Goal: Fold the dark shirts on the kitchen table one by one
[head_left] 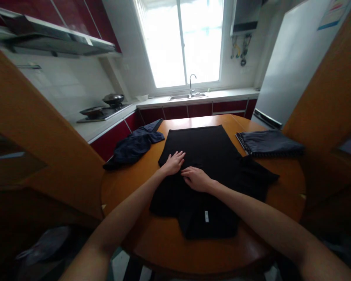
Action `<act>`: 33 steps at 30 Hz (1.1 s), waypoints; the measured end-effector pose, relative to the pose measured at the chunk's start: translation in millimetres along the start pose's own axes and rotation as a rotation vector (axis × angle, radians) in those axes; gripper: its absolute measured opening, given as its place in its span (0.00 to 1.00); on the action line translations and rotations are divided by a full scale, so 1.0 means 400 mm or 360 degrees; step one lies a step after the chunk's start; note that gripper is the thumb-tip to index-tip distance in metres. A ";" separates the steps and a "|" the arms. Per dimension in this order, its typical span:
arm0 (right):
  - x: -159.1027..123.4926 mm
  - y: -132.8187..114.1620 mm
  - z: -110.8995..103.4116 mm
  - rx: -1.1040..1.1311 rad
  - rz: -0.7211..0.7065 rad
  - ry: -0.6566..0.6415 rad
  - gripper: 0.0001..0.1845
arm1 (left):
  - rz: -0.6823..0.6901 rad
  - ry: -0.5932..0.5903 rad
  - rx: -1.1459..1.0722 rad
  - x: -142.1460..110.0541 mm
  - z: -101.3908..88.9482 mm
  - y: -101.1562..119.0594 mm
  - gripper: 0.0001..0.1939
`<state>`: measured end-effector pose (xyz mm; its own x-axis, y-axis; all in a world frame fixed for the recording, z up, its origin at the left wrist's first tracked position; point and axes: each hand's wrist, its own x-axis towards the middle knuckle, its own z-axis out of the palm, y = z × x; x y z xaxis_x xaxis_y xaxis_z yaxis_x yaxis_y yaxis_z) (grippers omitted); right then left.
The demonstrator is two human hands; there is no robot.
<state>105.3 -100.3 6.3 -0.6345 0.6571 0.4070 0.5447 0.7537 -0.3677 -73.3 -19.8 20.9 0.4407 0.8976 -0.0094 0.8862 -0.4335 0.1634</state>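
- Nearest the camera, two bare forearms reach in from the lower corners, over the near part of the round wooden table.
- Between and beyond them, the black garment lies spread out across the middle of the table, its straight hem toward the window and its collar end, with a small white label, toward the person; a sleeve sticks out to the right.
- The left hand lies palm down on the garment's left side, fingers stretched out and slightly apart, gripping nothing.
- The right hand is just beside it, over the same cloth, fingers bent and close together; whether they pinch any fabric, I cannot tell.
- Left of the black garment, a crumpled navy garment lies at the table's edge.
- To the right, a dark grey-blue folded cloth lies flat near the far right edge.
- Farther out, a counter carries a sink with a tap below a bright window; two pans stand on the stove at left, and a pale fridge stands at right.
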 end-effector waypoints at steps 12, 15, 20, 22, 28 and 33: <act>0.013 0.020 -0.003 -0.0001 0.0105 0.0013 0.10 | 0.0059 0.0248 0.0049 0.001 0.063 -0.007 0.25; 0.014 0.012 -0.009 0.0091 0.0144 -0.0016 0.10 | 0.0050 0.0238 0.0042 0.000 0.058 -0.002 0.26; 0.015 0.014 -0.115 0.0325 0.0330 0.0131 0.12 | 0.0062 0.0206 0.0026 0.005 0.058 -0.007 0.27; -0.008 0.043 -0.199 0.0422 0.0496 0.0355 0.13 | 0.0069 0.0211 0.0022 0.008 0.061 -0.012 0.27; -0.259 0.214 -0.405 0.0066 0.1334 0.0946 0.12 | 0.0073 0.0257 0.0050 0.019 0.073 -0.021 0.27; -0.500 0.295 -0.395 -0.0409 0.1920 0.0758 0.16 | 0.0073 0.0265 0.0057 0.027 0.081 -0.025 0.28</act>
<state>383.1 -141.2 13.6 0.5433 0.8130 0.2096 0.7495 -0.3571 -0.5575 -72.8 -8.3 -12.9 0.4538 0.8764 0.1615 0.8715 -0.4742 0.1248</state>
